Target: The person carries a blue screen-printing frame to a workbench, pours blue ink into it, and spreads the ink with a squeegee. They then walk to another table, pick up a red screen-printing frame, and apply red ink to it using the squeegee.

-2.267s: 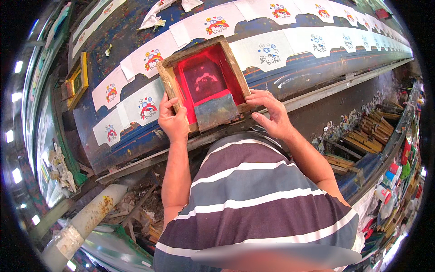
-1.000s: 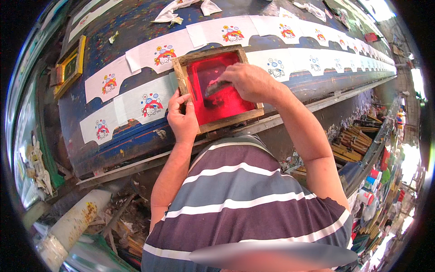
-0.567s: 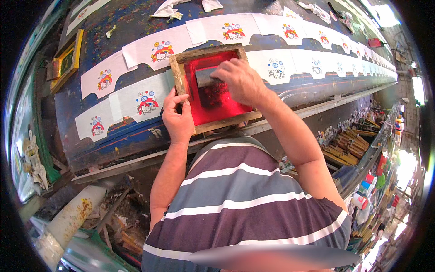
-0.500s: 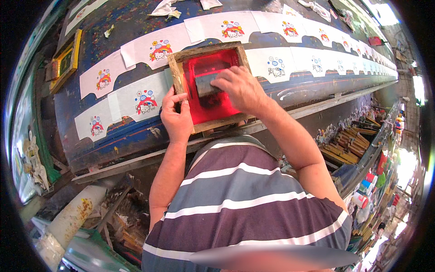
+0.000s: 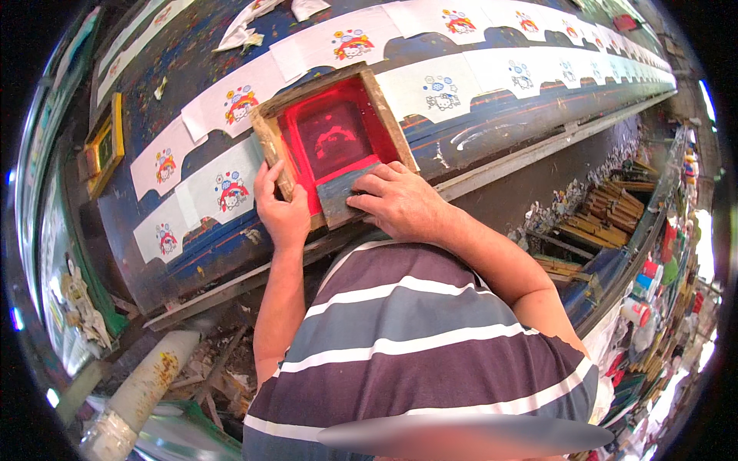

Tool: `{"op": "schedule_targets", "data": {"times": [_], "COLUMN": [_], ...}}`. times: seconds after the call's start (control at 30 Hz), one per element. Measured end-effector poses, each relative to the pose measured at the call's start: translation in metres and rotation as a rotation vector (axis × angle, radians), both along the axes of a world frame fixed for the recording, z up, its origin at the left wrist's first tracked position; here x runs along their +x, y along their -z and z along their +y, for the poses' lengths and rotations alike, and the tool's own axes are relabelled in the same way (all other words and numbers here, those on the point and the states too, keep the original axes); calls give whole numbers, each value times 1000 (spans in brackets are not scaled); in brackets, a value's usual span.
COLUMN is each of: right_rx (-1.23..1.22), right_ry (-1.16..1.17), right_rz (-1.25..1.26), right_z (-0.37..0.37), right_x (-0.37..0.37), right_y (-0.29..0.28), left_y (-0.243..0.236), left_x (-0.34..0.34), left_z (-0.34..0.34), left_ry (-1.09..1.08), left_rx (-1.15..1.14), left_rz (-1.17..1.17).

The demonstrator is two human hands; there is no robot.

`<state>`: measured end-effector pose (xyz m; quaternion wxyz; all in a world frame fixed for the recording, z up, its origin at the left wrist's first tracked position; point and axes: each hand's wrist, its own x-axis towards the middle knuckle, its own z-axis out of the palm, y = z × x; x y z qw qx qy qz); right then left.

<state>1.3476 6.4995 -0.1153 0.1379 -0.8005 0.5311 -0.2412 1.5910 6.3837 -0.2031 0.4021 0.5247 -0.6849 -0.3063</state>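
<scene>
A wooden screen-printing frame (image 5: 389,117) with a red-inked mesh (image 5: 332,138) lies on the long dark table. A multicoloured cartoon design shows faintly in the mesh. My left hand (image 5: 283,215) grips the frame's left rail, thumb on the inner side and fingers around the outside. In my right hand (image 5: 401,201) is a flat grey squeegee (image 5: 340,197), held at the near end of the frame. White fabric pieces lie beside it: one with a red-and-blue print (image 5: 231,192) to the left, and one with a blue and black print (image 5: 442,96) to the right.
A second row of printed white pieces (image 5: 354,48) runs along behind. A small yellow-edged frame (image 5: 106,147) stands at the far left, and crumpled white cloth (image 5: 244,31) at the back. Right of me are stacked wooden frames (image 5: 603,215); a rusty white pipe (image 5: 150,376) is lower left.
My right hand has drawn the squeegee toward me, from the middle of the mesh to its near end, uncovering the design. The left hand still holds the frame. The view has shifted somewhat.
</scene>
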Motion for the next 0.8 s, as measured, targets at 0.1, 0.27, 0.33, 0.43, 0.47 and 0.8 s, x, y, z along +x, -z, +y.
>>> {"op": "schedule_targets", "data": {"times": [0.1, 0.27, 0.33, 0.43, 0.47, 0.8], "right_rx": [-45, -104, -37, 13, -7, -49], "right_ry": [95, 447, 489, 511, 529, 530], "right_rz": [-155, -389, -556, -775, -748, -658], "right_z": [12, 39, 52, 66, 71, 106], "right_x": [-17, -56, -75, -104, -115, -237], "right_y": [1, 12, 18, 28, 29, 33], "left_y": [0, -15, -22, -22, -20, 4], "left_x": [0, -17, -33, -75, -90, -217], "left_z": [-2, 3, 8, 19, 21, 47], "left_ry": [8, -19, -13, 16, 37, 0], "left_rx": [57, 83, 52, -10, -59, 23], "left_rz": [101, 237, 247, 255, 236, 314]}}
